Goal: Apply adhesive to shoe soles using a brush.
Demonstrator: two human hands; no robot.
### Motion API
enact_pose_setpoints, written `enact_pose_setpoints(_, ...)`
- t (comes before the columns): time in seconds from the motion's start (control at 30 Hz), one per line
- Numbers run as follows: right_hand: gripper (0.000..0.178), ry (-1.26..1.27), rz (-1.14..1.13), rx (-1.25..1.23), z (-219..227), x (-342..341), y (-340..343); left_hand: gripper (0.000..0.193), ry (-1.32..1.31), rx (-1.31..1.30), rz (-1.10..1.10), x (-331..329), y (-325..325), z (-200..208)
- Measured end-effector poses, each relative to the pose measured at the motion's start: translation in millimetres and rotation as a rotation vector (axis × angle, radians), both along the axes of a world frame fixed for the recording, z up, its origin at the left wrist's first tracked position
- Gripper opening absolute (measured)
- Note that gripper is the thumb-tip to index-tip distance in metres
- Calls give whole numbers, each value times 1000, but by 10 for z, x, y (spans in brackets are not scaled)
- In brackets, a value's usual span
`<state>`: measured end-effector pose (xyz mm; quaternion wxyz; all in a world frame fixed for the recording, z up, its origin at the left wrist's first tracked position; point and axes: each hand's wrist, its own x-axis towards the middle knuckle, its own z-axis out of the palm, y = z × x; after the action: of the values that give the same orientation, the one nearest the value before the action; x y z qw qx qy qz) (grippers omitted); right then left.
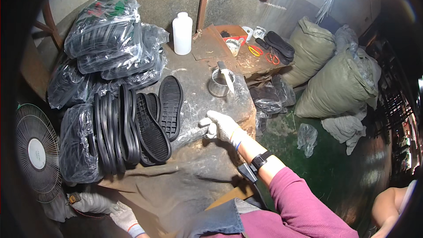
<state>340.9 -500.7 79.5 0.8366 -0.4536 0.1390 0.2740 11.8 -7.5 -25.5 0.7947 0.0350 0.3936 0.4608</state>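
Observation:
My right hand [220, 125], in a white knit glove, rests on the worn grey table [198, 167] near its right edge, fingers loosely apart and holding nothing. Left of it, a row of black rubber shoe soles [132, 128] leans on edge, with one sole [170, 105] lying tread up. My left hand [125, 218], also gloved, is low at the table's front left corner, touching a grey crumpled bundle [86, 202]. Its grip is unclear. A metal cup [219, 84] with a blade-like tool in it stands beyond my right hand.
Clear bags of black soles [105, 39] pile at the back left. A white bottle [182, 33], cardboard box [231, 33] and scissors [254, 50] sit at the back. Stuffed sacks [335, 75] lie right, a fan [37, 152] left. Another person's limb [390, 207] shows lower right.

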Motion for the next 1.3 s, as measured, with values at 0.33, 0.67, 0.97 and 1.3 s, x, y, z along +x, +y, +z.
enact_pose_setpoints(0.33,33,34,-7,49,-43,-4,14,39,-269,135,-289,-403,527,-664)
enact_pose_setpoints(0.67,34,34,-29,48,-26,-6,8,35,-189,66,-320,-286,490,-668)
enact_pose_setpoints(0.97,36,32,-8,58,-3,-4,-48,24,-61,233,-287,55,93,-98)
enact_pose_setpoints(1.3,32,37,6,51,-76,38,-177,37,63,0,-25,373,-240,280)
